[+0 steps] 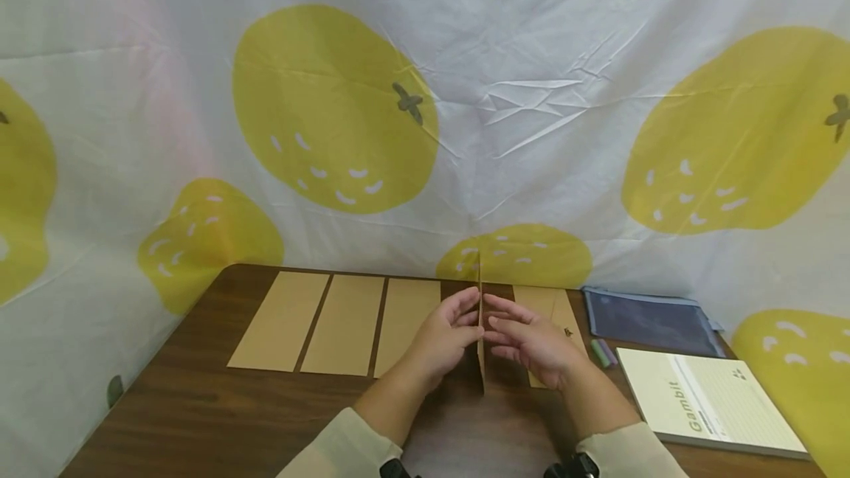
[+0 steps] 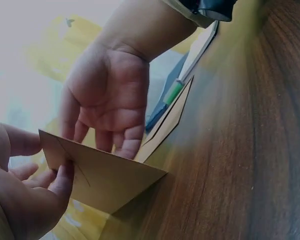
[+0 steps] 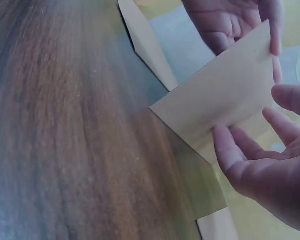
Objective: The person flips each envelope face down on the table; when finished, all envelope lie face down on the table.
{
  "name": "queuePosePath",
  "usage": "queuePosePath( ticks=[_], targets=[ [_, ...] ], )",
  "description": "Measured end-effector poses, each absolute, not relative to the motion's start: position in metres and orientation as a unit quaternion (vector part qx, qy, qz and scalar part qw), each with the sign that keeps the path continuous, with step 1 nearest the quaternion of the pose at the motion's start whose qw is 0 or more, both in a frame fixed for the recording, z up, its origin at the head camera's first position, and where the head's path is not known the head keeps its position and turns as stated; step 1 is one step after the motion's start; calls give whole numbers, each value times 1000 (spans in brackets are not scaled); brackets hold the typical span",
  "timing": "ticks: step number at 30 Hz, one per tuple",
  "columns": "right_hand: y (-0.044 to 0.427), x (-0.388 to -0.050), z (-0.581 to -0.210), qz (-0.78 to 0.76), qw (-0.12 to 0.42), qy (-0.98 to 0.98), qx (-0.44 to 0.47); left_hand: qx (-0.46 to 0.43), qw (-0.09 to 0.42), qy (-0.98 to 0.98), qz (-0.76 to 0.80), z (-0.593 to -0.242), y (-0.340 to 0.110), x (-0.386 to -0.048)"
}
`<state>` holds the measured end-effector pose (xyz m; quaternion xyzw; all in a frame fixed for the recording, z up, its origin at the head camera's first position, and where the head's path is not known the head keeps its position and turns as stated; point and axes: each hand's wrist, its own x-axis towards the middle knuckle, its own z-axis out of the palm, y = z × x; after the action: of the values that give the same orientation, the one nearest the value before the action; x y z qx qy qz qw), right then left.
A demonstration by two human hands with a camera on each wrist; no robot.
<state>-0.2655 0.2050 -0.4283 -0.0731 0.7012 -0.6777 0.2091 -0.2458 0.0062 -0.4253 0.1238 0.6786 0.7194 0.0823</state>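
A brown kraft-paper envelope (image 1: 481, 367) stands on edge between both hands, turned nearly edge-on in the head view. My left hand (image 1: 440, 336) holds it from the left, the thumb on its face and a finger at its far edge. From the other side, my right hand (image 1: 534, 338) touches it with loosely extended fingers; one fingertip rests on the face in the right wrist view. Faint slanting flap lines show on the envelope (image 2: 105, 172) in the left wrist view. Whether its lower edge meets the table is unclear.
Three brown envelopes (image 1: 341, 323) lie in a row at left. More brown paper (image 1: 564, 308) with a small dark print lies right of the hands. Beyond are a blue mesh pouch (image 1: 651, 321), green and purple sticks (image 1: 603, 352) and a "Gambit" pad (image 1: 717, 397). A patterned cloth hangs behind.
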Motion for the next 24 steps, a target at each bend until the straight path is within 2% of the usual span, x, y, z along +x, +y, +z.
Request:
queuePosePath(
  ticks=[5,18,24],
  targets=[
    [211,-270,-434,-672,220,706,-49,98,78,680,722,-428,2,-250],
    [225,-279,-440,-696,198,689,-24,38,47,712,699,-442,-4,-258],
    [228,-278,-440,-703,194,684,-19,23,64,734,676,-446,-7,-257]
  ],
)
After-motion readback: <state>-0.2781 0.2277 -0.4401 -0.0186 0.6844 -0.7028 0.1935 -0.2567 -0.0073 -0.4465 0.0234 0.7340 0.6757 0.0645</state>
